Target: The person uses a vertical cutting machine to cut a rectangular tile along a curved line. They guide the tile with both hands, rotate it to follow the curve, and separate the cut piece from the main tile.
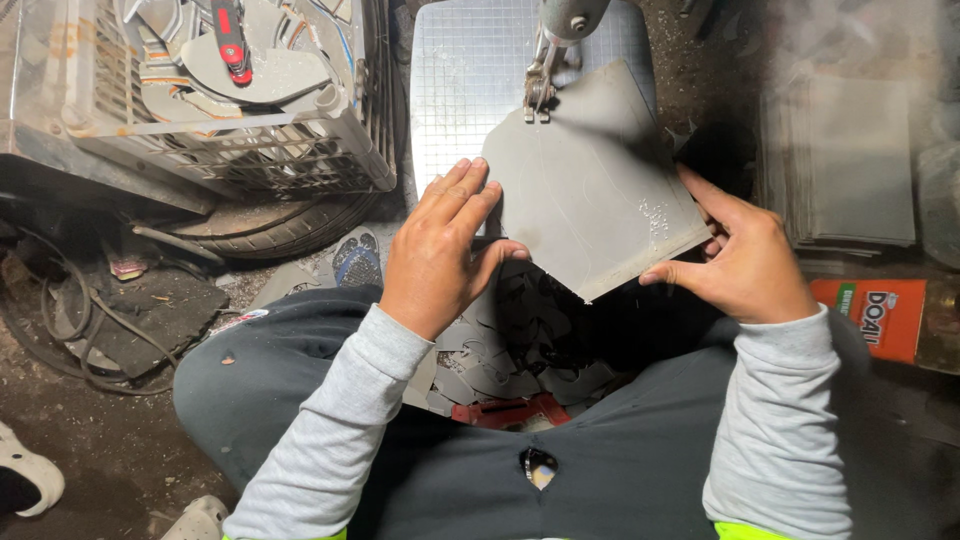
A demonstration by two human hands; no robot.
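Note:
A flat grey sheet (590,185) lies on the gridded metal table (465,70) of a band saw, turned corner-on toward me. The saw blade and its guide (540,85) meet the sheet's upper left edge. My left hand (440,250) rests palm down on the sheet's left edge, fingers spread over it and thumb tucked under the rim. My right hand (745,260) grips the sheet's right corner, thumb below and fingers on top. Grey offcuts (510,350) lie piled between my knees under the sheet.
A plastic crate (230,150) of cut grey pieces stands at the upper left. A stack of grey sheets (850,170) sits at the right, with an orange box (880,315) in front of it. A tyre (290,225), cables and dirt floor lie at the left.

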